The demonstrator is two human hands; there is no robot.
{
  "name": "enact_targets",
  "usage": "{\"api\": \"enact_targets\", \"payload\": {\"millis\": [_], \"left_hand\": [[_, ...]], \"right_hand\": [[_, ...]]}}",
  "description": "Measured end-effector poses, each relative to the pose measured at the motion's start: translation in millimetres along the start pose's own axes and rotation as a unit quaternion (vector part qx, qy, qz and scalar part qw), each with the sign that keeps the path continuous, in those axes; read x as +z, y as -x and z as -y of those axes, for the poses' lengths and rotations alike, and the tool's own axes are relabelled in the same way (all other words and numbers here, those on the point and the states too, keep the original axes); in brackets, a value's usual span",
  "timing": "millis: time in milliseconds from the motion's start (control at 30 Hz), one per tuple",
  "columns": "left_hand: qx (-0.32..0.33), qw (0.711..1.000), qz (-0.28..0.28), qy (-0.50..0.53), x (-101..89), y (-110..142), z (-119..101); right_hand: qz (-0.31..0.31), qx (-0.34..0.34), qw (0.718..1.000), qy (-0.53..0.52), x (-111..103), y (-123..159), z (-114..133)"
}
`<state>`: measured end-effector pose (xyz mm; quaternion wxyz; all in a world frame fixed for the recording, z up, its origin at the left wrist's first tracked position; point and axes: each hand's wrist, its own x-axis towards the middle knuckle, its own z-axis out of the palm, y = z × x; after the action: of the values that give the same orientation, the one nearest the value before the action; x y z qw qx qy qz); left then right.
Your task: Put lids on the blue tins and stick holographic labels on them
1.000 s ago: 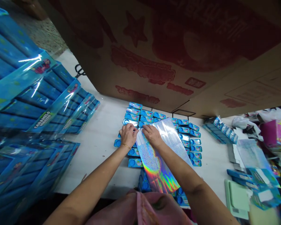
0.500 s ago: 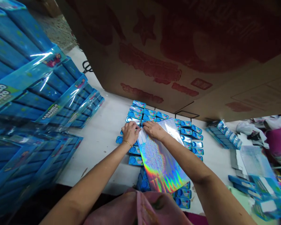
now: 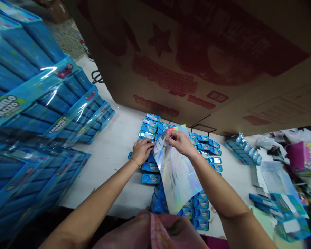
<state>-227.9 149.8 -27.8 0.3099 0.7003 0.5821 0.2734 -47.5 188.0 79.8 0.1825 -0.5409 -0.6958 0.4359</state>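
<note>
My right hand (image 3: 180,142) pinches the upper part of a shiny holographic sheet (image 3: 180,176), which shows rainbow colours and pale strips along its upper left edge. The sheet hangs tilted over rows of small blue packs (image 3: 150,167), hiding several of them. My left hand (image 3: 142,151), with a thin bracelet at the wrist, rests on the packs left of the sheet. Its fingers are bent and slightly apart, their tips touching the packs; I make out nothing held in them.
Tall stacks of blue display boxes (image 3: 59,100) in clear wrap rise at the left. A big cardboard box (image 3: 155,69) stands across the back of the white table (image 3: 119,138), with black scissors (image 3: 96,76) beside it. Another blue display (image 3: 242,150) and flattened blue cartons (image 3: 291,214) lie to the right.
My right hand has raised the sheet's upper edge and moved right, away from my left hand. The sheet now bends and looks paler. My left hand has shifted slightly down and left.
</note>
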Motion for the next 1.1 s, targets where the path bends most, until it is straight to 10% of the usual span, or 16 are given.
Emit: {"api": "enact_targets", "payload": {"millis": [233,400,567,633,800,1100], "left_hand": [[-0.111,0.970,-0.058,0.208,-3.7,-3,-17],[-0.112,0.963,-0.103,0.221,0.0,1,-25],[-0.296,0.765,-0.084,0.566,-20.1,-6,-22],[-0.312,0.726,-0.083,0.607,-28.0,-11,-21],[-0.283,0.780,-0.152,0.537,-33.2,-31,-2],[-0.284,0.853,-0.205,0.386,-28.4,-76,52]], "right_hand": [[-0.006,-0.032,0.994,0.106,-12,11,32],[-0.014,0.039,0.999,-0.032,6,-9,13],[-0.004,0.116,0.968,-0.221,29,-29,-5],[-0.017,0.132,0.958,-0.255,37,-34,-8],[-0.110,0.164,0.945,-0.260,65,-50,-20],[-0.227,0.172,0.958,0.047,100,-81,-26]]}}
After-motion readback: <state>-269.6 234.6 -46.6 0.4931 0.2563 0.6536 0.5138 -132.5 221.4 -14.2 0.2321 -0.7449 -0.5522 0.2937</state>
